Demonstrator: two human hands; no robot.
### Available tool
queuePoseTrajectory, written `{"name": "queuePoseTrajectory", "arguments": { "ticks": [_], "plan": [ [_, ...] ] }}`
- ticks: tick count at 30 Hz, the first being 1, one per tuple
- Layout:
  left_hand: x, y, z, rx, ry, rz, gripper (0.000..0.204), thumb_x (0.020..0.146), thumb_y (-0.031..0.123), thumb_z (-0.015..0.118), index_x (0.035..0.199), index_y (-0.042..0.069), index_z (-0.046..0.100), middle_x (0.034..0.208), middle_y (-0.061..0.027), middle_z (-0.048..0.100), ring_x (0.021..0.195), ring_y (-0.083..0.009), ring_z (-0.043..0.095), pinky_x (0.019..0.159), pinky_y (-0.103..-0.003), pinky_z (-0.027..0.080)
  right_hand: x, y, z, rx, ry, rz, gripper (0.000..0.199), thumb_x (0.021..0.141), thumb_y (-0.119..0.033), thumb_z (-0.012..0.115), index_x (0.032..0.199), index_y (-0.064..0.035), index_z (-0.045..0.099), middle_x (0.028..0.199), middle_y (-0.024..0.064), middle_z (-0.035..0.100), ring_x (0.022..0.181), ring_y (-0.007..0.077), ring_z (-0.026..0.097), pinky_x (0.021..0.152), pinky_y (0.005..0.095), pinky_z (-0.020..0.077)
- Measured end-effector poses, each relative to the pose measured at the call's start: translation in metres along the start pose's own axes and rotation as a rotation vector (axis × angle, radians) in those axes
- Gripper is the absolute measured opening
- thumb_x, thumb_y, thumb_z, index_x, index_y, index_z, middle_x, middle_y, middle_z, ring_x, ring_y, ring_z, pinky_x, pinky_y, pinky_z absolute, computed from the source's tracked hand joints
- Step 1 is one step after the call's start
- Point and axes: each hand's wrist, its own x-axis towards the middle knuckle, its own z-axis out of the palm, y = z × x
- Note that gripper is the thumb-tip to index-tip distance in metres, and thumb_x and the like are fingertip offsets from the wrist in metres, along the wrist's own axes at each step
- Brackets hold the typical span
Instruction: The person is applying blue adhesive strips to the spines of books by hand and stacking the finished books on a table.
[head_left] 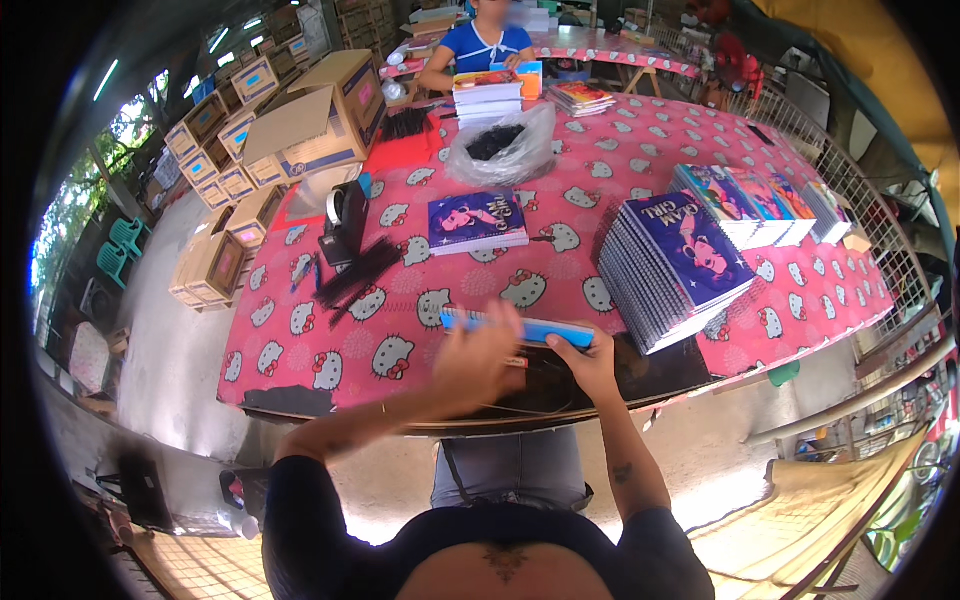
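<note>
A thin notebook (553, 329) with a bright blue cover is held edge-up above the near edge of the table. My right hand (592, 362) grips its right end, thumb on the cover. My left hand (482, 352) is at the notebook's left part, its fingers smeared by motion. A dark wire coil (400, 307) seems to stretch out left from the notebook. Beyond my hands lies a small stack of purple notebooks (477, 222). To the right stands a tall stack of spiral-bound purple notebooks (680, 265). Left of my hands lies a bundle of black coils (358, 275).
A black device (344, 222) stands near the coils. A clear plastic bag (503, 146) holds dark pieces. Across the table (590, 185), a person in blue (487, 47) sits behind stacked books. Cardboard boxes (320, 130) fill the left; more notebooks (745, 205) stand at right.
</note>
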Motion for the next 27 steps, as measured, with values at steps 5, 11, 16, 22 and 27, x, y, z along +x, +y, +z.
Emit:
{"name": "queuePoseTrajectory", "arguments": {
  "ticks": [5,11,16,22,27],
  "plan": [
    [0.001,-0.010,0.013,-0.103,0.081,0.030,0.083,0.093,0.047,0.062,0.149,-0.007,0.036,0.157,-0.0269,0.036,0.148,-0.0421,0.032,0.118,-0.066,0.019,0.001,0.004,0.010,-0.007,0.026,-0.008,0.019,0.088,-0.007,0.080,0.103,0.0029,0.073,0.090,0.0056,0.077,0.079,0.0060,0.066,0.075,0.0242,0.0537],
    [0.029,-0.026,-0.006,0.143,0.223,-0.055,0.081,0.093,0.052,0.058,0.149,-0.004,0.040,0.155,-0.0237,0.041,0.148,-0.0363,0.036,0.120,-0.061,0.020,0.000,-0.002,0.023,-0.066,-0.011,-0.002,0.017,0.087,-0.006,0.080,0.100,0.0019,0.073,0.089,0.0057,0.076,0.079,0.0056,0.066,0.072,0.0235,0.0531],
    [0.030,-0.017,-0.008,0.174,0.177,-0.121,0.096,0.084,0.059,0.063,0.150,-0.007,0.036,0.152,-0.0284,0.041,0.146,-0.0397,0.036,0.118,-0.063,0.022,0.001,-0.005,0.018,-0.158,-0.049,-0.071,0.016,0.089,-0.007,0.078,0.101,0.0013,0.071,0.079,-0.0001,0.069,0.070,0.0027,0.056,0.061,0.0226,0.0457],
    [-0.013,0.006,0.038,-0.216,0.226,0.163,0.085,0.093,0.048,0.061,0.152,-0.007,0.034,0.159,-0.0287,0.034,0.151,-0.0417,0.028,0.120,-0.061,0.018,0.004,0.007,-0.006,-0.223,-0.278,-0.146,0.023,0.095,-0.011,0.070,0.116,-0.0005,0.070,0.070,-0.0007,0.058,0.059,0.0055,0.044,0.052,0.0266,0.0358],
    [-0.007,0.004,0.020,-0.273,0.146,0.115,0.082,0.095,0.047,0.059,0.152,-0.007,0.035,0.159,-0.0285,0.034,0.152,-0.0413,0.027,0.122,-0.061,0.015,0.007,-0.015,0.000,-0.289,-0.370,0.041,0.022,0.099,-0.012,0.065,0.117,-0.0011,0.070,0.075,-0.0016,0.058,0.068,0.0036,0.047,0.060,0.0233,0.0379]
  ]
}}
